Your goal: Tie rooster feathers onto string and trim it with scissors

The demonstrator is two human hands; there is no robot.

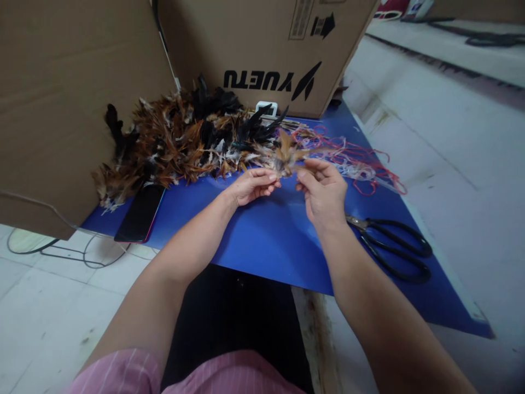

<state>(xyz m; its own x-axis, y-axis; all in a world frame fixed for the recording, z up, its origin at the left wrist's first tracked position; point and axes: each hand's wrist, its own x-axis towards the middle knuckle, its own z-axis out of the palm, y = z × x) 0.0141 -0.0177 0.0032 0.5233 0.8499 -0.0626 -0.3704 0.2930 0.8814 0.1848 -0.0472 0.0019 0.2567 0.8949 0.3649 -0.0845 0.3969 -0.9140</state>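
Observation:
My left hand (251, 186) and my right hand (322, 189) meet over the blue board (262, 241), both pinched on a small bunch of brown and white feathers (285, 156). The left fingers grip the bunch's lower end; the right fingertips pinch it from the right side. A big pile of brown, black and white feathers (180, 139) lies just behind my left hand. A tangle of red and white threads (356, 161) spreads behind and to the right of my right hand.
Black scissors (394, 243) lie on the board right of my right wrist. A dark phone (140, 213) rests at the board's left edge. Cardboard boxes (262, 49) stand behind and at left. Cables lie on the tiled floor at left.

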